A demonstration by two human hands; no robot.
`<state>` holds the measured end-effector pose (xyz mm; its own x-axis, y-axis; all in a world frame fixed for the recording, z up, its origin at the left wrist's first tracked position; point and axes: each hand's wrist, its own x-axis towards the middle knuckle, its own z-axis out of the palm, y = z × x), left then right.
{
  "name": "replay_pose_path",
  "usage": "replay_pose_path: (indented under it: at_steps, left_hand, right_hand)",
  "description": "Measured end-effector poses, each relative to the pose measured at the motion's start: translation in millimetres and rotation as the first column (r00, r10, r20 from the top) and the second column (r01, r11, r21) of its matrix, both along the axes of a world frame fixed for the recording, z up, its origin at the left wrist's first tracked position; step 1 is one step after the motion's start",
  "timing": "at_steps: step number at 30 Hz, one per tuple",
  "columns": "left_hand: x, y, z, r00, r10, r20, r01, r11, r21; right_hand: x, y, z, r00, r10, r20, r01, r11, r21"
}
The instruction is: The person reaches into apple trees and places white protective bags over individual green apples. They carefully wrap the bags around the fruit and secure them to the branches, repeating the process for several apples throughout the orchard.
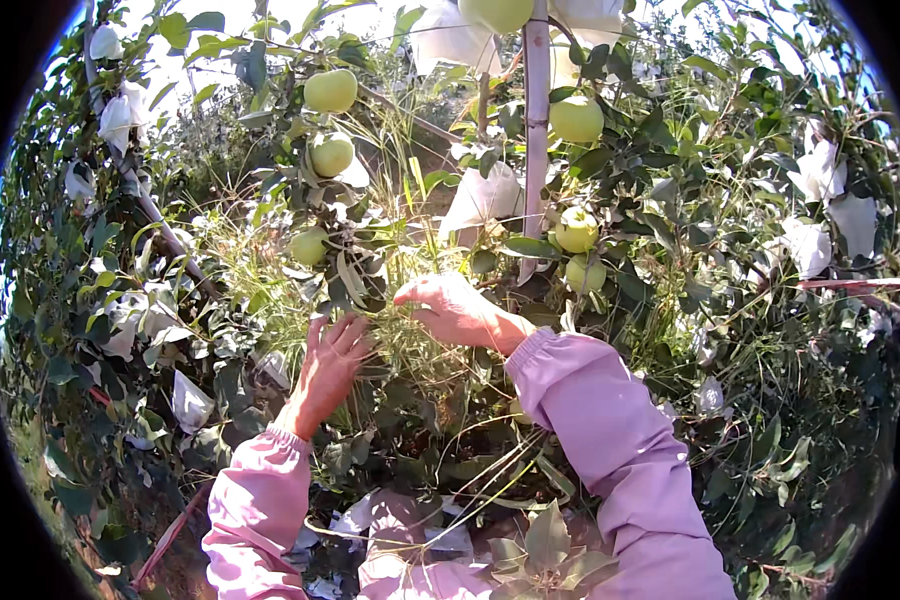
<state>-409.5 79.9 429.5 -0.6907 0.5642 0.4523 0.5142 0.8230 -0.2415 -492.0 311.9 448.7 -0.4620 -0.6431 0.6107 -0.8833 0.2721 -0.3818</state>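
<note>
Among the leaves of an apple tree, my left hand [332, 368] reaches up with its fingers stretched out and slightly apart. Its fingertips touch the foliage just below a hanging cluster of curled leaves [354, 272]. My right hand [457, 311] comes in from the right with its fingers bent and closed toward that cluster; what they hold, if anything, is hidden. Just above the left hand hangs a green apple [309, 246]. Higher on the same side are another green apple [331, 154] and a third apple [330, 91].
A bare upright pole [535, 130] rises beyond my right hand. Green apples [576, 231] hang to its right. White bags [482, 200] hang on branches around, with more bags at far right [808, 247] and lower left [190, 402]. A slanting branch [165, 230] crosses the left side.
</note>
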Motion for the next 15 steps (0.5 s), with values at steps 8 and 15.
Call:
replay_pose_path:
  at_steps: [8,15]
  left_hand:
    - [172.5,3.1,-150.8,0.951,-0.103,0.291,0.011,0.954,0.300]
    - [253.0,6.2,-261.7,0.798,-0.189,0.572,-0.198,0.815,0.545]
  right_hand:
    - [60.9,131.0,97.1,0.929,-0.132,0.346,0.230,0.938,-0.259]
    - [24.4,136.8,100.5,0.854,0.001,0.521,0.327,0.777,-0.538]
